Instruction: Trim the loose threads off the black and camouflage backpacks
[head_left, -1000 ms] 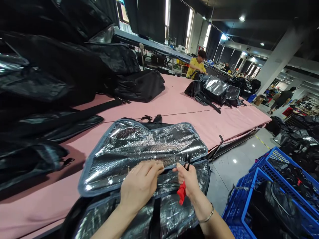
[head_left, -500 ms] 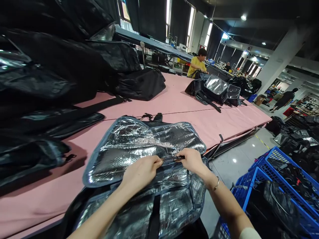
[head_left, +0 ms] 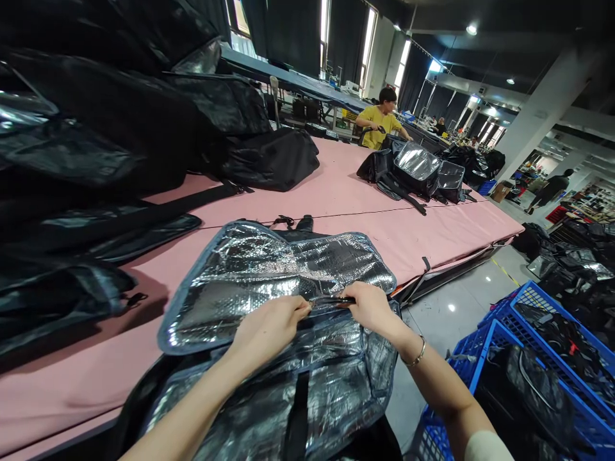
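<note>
An insulated bag (head_left: 336,384) with a shiny silver lining lies in front of me at the table's edge. Its foil-lined flap (head_left: 240,282), bound in blue-grey, is folded back onto the table. My left hand (head_left: 273,323) pinches the dark edge where flap and body meet. To its right, my right hand (head_left: 369,307) is closed on the same edge, and a short stretch of it runs between the two hands. A black strap (head_left: 298,410) hangs down the lining below. The fingertips are partly hidden by the hands themselves.
Black bags (head_left: 120,121) are piled on the left of the pink table (head_left: 331,173). More silver-lined bags (head_left: 418,166) lie at its far end, beside a person in yellow (head_left: 382,121). Blue crates (head_left: 485,358) filled with black pieces stand on the floor at right.
Both hands keep their hold on the bag's edge and have shifted very slightly upward. The person in yellow has raised and spread their arms.
</note>
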A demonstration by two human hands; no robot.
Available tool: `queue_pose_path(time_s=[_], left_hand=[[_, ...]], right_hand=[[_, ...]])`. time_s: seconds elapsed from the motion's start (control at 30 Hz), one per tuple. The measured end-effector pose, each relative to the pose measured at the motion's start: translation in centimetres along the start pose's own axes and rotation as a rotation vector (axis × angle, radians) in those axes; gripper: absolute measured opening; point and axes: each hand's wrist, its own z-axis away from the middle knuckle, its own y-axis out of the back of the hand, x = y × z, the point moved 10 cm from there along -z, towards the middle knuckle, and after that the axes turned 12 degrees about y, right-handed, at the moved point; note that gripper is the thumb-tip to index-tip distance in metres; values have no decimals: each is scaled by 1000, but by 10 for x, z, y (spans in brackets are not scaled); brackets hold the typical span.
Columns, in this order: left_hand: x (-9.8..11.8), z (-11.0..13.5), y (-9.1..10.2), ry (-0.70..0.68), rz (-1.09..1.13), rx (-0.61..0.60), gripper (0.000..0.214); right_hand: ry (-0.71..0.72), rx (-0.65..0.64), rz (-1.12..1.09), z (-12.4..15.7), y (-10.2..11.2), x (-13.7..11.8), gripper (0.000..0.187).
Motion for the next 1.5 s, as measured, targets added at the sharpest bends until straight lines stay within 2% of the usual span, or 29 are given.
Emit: queue_pose_path(time_s=[0.1, 0.3, 0.47, 0.63, 0.87, 0.97, 1.07, 1.17, 1.23, 1.33, 1.4, 1.5], left_hand=[[-1, -1, -2, -7, 27, -8, 40], [-5, -4, -1, -36, 98, -39, 42], [4, 1, 3, -83, 62, 7, 43], [6, -2, -1, 26, -111, 35, 39], [6, -7, -4, 67, -146, -9, 37], [5, -6, -3, 70, -129, -12, 40], [6, -5, -2, 56, -107, -14, 42], [5, -5, -2, 41, -96, 5, 40], [5, -4, -4, 3, -77, 33, 40], [4, 1, -5, -87, 5, 103, 40], [1, 6, -4, -142, 89, 163, 40], [-8, 14, 4, -194, 188, 257, 41]], right_hand=[[-40, -43, 65, 1, -2, 1, 34], [-73, -88, 88, -6, -5, 3, 22], [-94, -108, 88, -11, -6, 7, 25], [-101, -103, 72, -10, -10, 9, 24], [-77, -70, 32, -7, -8, 9, 23], [-26, 25, -28, 0, 2, 5, 18], [-4, 168, -70, 11, 14, 7, 25], [1, 249, -62, 21, 16, 12, 26], [-13, 297, -65, 27, 15, 19, 17], [-97, 376, -79, 37, 15, 40, 17], [-198, 432, -96, 44, 16, 63, 22], [-353, 511, -105, 54, 17, 102, 19]])
